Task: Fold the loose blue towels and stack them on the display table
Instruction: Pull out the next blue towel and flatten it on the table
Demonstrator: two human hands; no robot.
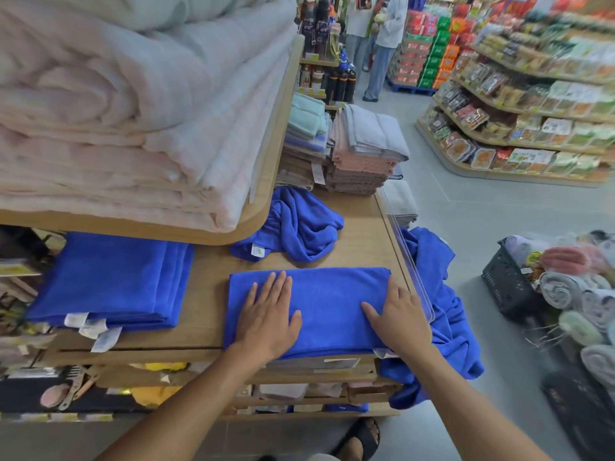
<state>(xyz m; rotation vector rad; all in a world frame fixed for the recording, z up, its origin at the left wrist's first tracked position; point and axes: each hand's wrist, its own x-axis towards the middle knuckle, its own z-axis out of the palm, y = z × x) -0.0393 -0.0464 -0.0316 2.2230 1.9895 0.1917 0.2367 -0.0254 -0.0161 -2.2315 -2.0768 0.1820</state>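
Note:
A folded blue towel [326,294] lies flat near the front edge of the wooden display table [359,241]. My left hand [269,317] presses on its left part with straight, spread fingers. My right hand [397,317] rests flat on its right end. To the left sits a stack of folded blue towels [113,281] with white tags. Behind lies a crumpled loose blue towel [296,224]. Another loose blue towel [442,314] hangs over the table's right edge down toward the floor.
An upper shelf with thick pale quilts [133,104] overhangs the table's left. Stacks of grey and pink towels [362,151] stand at the back. A black basket of rolled towels [512,284] sits on the floor at right. Snack shelves [532,104] and people stand beyond.

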